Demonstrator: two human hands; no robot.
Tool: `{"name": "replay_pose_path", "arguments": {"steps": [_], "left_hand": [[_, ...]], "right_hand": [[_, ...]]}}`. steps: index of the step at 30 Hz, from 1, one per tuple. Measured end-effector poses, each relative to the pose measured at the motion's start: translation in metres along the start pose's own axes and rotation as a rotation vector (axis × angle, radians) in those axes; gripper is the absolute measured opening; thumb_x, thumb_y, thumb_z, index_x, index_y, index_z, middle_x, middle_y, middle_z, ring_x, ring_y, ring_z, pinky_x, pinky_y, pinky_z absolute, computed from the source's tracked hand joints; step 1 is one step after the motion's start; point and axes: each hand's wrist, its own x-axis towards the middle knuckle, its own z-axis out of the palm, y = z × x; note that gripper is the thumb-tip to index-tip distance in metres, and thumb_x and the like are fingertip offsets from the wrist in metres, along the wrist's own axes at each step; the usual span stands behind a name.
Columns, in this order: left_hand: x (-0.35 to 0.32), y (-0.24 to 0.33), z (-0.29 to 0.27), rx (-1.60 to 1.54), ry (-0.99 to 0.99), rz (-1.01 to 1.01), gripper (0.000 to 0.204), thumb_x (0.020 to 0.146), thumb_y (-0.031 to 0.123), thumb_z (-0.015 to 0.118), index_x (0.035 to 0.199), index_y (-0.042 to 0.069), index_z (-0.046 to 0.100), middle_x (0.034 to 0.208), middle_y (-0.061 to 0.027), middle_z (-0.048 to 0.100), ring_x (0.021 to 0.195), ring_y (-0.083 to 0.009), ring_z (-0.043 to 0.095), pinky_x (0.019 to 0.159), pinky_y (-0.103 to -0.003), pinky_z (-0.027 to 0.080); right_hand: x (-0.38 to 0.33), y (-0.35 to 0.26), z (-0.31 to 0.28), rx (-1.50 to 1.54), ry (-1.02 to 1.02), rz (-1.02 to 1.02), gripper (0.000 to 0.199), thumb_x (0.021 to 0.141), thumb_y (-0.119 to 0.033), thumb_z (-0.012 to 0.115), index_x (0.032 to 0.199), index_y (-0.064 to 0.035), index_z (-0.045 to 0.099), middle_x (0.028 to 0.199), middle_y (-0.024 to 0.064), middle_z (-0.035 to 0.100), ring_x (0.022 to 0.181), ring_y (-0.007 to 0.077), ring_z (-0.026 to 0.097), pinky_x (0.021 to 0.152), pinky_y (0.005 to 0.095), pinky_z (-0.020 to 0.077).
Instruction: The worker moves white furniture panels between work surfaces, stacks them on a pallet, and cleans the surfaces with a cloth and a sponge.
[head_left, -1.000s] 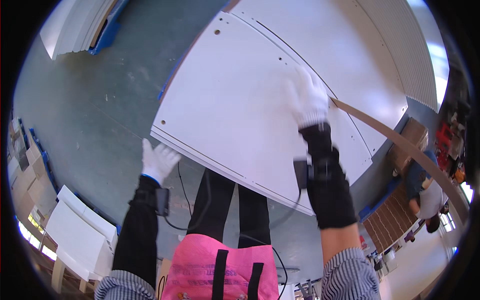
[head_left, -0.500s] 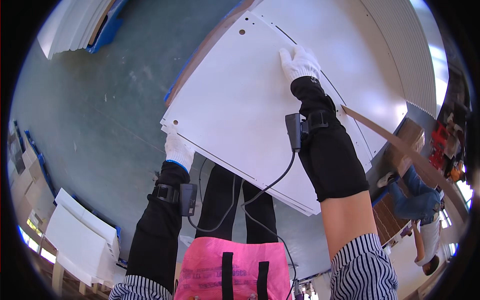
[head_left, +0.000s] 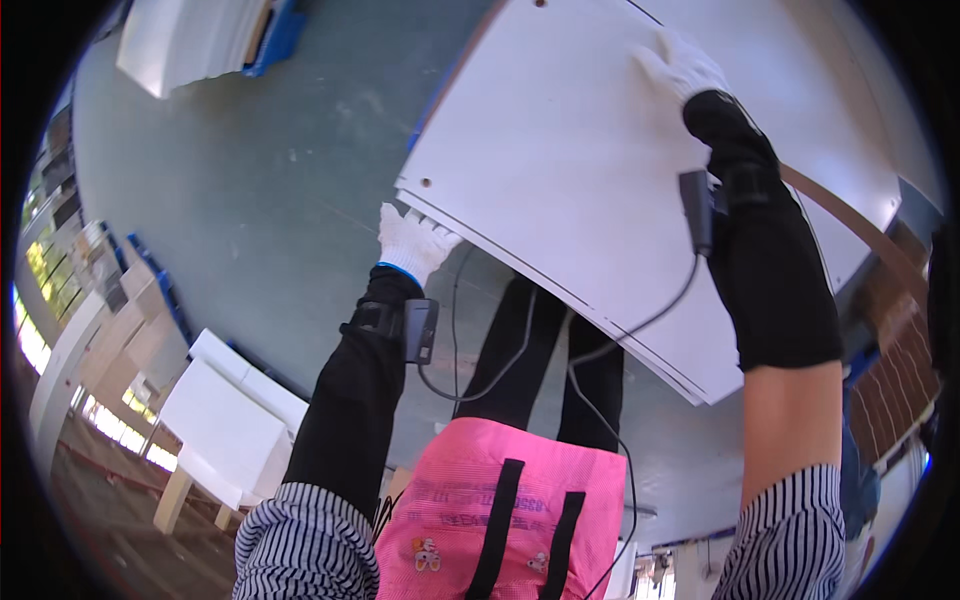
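A large white panel (head_left: 560, 180) with small drilled holes lies in front of me, its near edge running slantwise down to the right. At least one more white sheet edge shows beneath it. My left hand (head_left: 415, 245), in a white knit glove, is at the panel's left corner, with thumb apart and fingers spread against the near edge; the fingertips are partly hidden by the panel. My right hand (head_left: 685, 68), gloved alike, lies on the panel's upper face toward its far side, fingers extended. Each black-sleeved wrist carries a strapped device with a cable.
A brown strip (head_left: 860, 220) passes beside my right forearm. More white panels (head_left: 190, 45) are stacked at the far left, and a white-covered stand (head_left: 220, 425) is at the lower left. My pink apron (head_left: 500, 510) and legs are below the panel.
The view has turned, shifting the panel and both arms rightward in the picture. My left hand's fingers now show more spread at the corner. My right hand stays flat on the panel.
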Motion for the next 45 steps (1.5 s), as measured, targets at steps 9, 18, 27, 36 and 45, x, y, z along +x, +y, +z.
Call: {"name": "replay_pose_path", "arguments": {"steps": [9,18,27,36,45], "left_hand": [[0.021,0.115,-0.019,1.52,-0.02,0.872,0.05,0.098,0.04,0.031,0.119,0.003,0.057,0.109,-0.0134,0.063,0.105,-0.0258,0.058,0.093,-0.035,0.043],[0.032,0.1,-0.022,1.815,0.039,1.088,0.043,0.097,0.037,0.048,0.117,0.001,0.057,0.109,-0.0138,0.063,0.1,-0.0208,0.058,0.089,-0.032,0.044],[0.028,0.095,0.001,1.788,0.211,1.037,0.058,0.097,0.045,0.042,0.132,0.0,0.047,0.131,-0.0112,0.054,0.119,-0.0198,0.049,0.101,-0.028,0.034],[0.019,0.048,0.026,1.23,0.206,0.75,0.069,0.092,0.055,0.046,0.141,0.008,0.035,0.143,-0.0082,0.034,0.129,-0.0261,0.035,0.106,-0.048,0.027],[-0.008,0.016,0.059,1.013,0.136,0.544,0.055,0.096,0.045,0.044,0.14,0.014,0.032,0.135,-0.0067,0.038,0.129,-0.0257,0.035,0.105,-0.047,0.032]], "right_hand": [[-0.1,-0.049,0.005,0.388,0.549,0.001,0.039,0.087,-0.027,0.06,0.119,-0.0056,0.055,0.11,0.0177,0.06,0.107,0.0329,0.055,0.09,0.0367,0.0454],[-0.513,0.138,0.119,0.224,0.307,1.835,0.076,0.087,-0.051,0.05,0.138,0.002,0.034,0.135,0.0256,0.043,0.124,0.0374,0.044,0.105,0.0399,0.0334],[-0.533,0.194,0.137,1.192,0.488,1.803,0.083,0.089,-0.066,0.031,0.135,0.0021,0.041,0.134,0.0165,0.048,0.119,0.0321,0.048,0.101,0.0403,0.0363],[-0.553,0.217,0.118,1.301,0.404,1.607,0.078,0.089,-0.064,0.035,0.134,-0.0003,0.042,0.135,0.014,0.047,0.118,0.0322,0.048,0.1,0.0468,0.0368],[-0.536,0.177,0.103,1.615,0.508,1.896,0.064,0.088,-0.058,0.04,0.135,-0.0152,0.041,0.138,0.0107,0.042,0.124,0.0371,0.042,0.095,0.0627,0.035]]}}
